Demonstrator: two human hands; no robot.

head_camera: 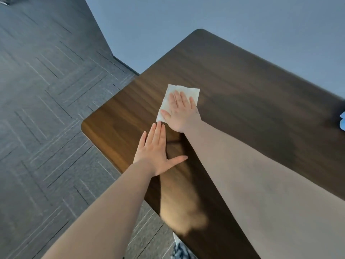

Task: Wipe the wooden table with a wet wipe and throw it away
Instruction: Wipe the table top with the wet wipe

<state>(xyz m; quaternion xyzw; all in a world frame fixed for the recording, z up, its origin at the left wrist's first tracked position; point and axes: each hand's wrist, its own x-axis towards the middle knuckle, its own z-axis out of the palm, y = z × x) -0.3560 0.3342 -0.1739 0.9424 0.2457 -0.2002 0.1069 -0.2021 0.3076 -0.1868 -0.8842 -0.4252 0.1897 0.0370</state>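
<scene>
Right hand (pixel 182 112) flattens wipe (pixel 172 101) (tabletop).

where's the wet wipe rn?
In the head view, the wet wipe lies flat on the wooden table near its left end, pinned under the right hand, just beyond the left hand.

Grey carpet tiles (pixel 46 109) (blue wall (pixel 242 19))
</scene>
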